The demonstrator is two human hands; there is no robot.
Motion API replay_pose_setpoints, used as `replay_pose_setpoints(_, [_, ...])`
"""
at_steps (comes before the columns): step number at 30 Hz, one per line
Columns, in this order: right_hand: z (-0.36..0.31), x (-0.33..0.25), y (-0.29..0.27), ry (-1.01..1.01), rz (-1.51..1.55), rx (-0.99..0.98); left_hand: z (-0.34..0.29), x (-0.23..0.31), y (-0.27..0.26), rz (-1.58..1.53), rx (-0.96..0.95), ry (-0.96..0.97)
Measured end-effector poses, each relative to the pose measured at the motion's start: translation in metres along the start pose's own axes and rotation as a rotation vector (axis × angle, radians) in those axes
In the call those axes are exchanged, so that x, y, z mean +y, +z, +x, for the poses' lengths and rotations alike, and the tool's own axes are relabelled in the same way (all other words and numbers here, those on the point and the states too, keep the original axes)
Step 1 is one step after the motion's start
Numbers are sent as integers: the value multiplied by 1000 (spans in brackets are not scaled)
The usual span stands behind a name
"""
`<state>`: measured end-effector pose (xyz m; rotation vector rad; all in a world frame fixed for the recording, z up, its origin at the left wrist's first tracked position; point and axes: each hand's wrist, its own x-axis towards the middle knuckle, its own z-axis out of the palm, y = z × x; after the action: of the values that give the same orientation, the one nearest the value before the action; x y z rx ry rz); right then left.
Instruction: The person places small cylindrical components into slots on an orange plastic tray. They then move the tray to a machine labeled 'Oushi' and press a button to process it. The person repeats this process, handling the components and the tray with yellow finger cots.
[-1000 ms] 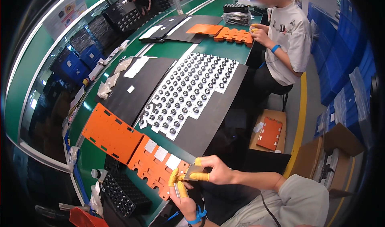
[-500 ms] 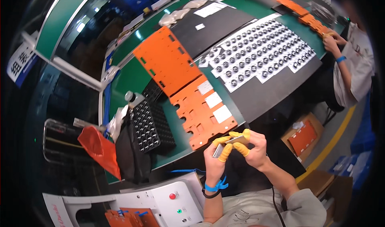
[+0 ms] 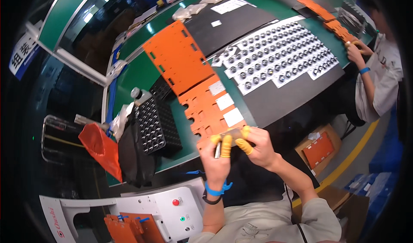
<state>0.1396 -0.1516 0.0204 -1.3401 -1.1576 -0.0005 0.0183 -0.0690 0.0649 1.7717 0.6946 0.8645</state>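
Observation:
My left hand (image 3: 214,163) and my right hand (image 3: 261,146) meet over the table's near edge, with yellow finger cots on the fingers. Between their fingertips they pinch a small flat grey piece (image 3: 233,134). A narrow silvery strip (image 3: 218,150) shows at my left fingers; whether it belongs to the same piece I cannot tell. Just beyond my hands lies an orange panel with cutouts (image 3: 200,110), three white cards (image 3: 224,101) along its right side. A second orange panel (image 3: 178,56) adjoins its far end.
White sheets with rows of black round parts (image 3: 279,54) lie on a dark mat (image 3: 279,105) to the right. A black tray with many cells (image 3: 150,125) and a red bag (image 3: 101,146) are at left. At far right another person (image 3: 374,75) handles orange panels (image 3: 337,28).
Both my hands have moved slightly forward and left, over the near end of the orange panel, with the grey piece still held. Its flat face now shows more.

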Motion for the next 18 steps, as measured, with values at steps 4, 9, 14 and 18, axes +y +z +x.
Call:
replay_pose_setpoints(4, [3,8,-19,150,17,22,26,1,-2,58,193,-38])
replay_pose_setpoints(9, [-10,23,-43,50,-70,103,72,-8,-7,441,207,40])
replay_pose_setpoints(14, [-57,37,-66,39,-188,42,99,-35,-11,669,246,82])
replay_pose_setpoints(18, [-98,40,-58,241,-6,159,104,-48,-18,798,349,65])
